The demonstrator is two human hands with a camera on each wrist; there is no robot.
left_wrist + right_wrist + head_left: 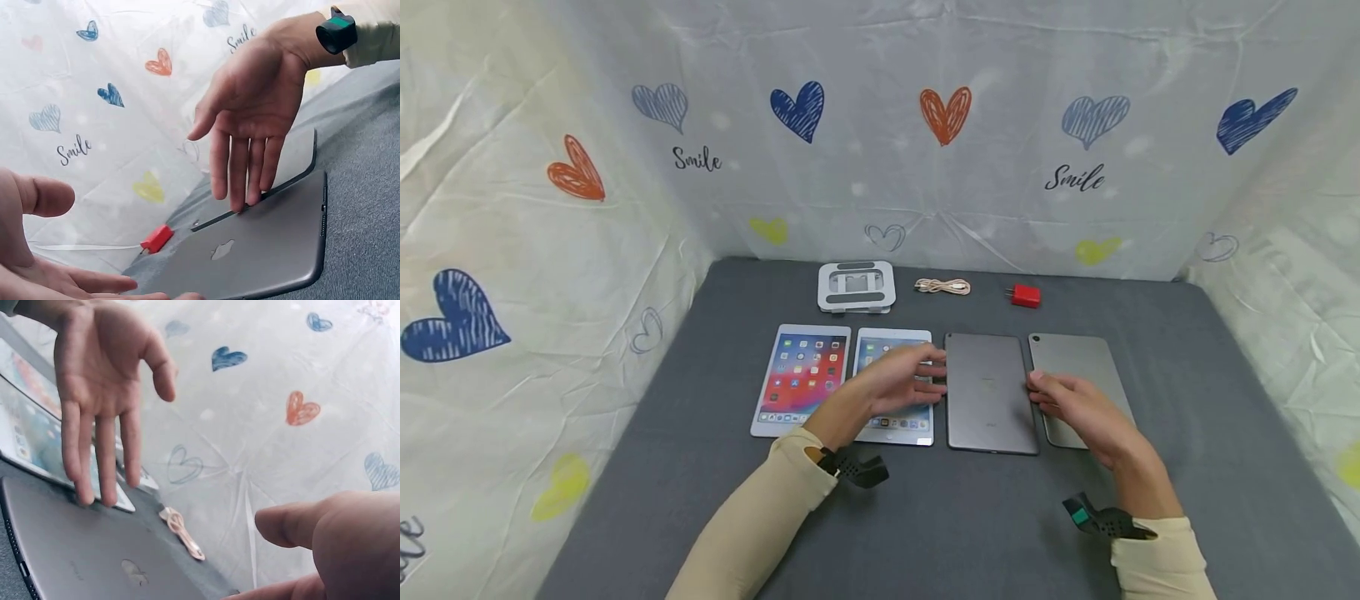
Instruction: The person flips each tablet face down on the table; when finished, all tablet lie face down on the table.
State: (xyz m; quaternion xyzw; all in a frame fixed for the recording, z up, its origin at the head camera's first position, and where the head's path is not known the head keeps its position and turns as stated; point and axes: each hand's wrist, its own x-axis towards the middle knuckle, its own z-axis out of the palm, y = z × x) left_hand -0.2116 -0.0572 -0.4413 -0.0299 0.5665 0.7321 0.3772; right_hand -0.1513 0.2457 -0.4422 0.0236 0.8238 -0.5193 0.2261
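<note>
Face down on the table lies a dark grey tablet (988,392), its apple logo showing in the left wrist view. My left hand (898,379) is at its left edge, fingers fairly straight, above the second white tablet (891,340). At its right edge is my right hand (1086,412), over part of a lighter grey tablet (1086,358) that also lies face down. Both wrist views show the fingers extended and the thumbs apart, with nothing gripped. Whether the fingertips touch the dark grey tablet is hard to tell. Another white tablet (805,375), screen lit, lies farthest left.
Behind the tablets are a white folding stand (856,287), a coiled pale cable (942,286) and a red charger plug (1025,295). A grey cloth covers the table (962,525). White curtains (865,200) with printed hearts stand at the back and sides.
</note>
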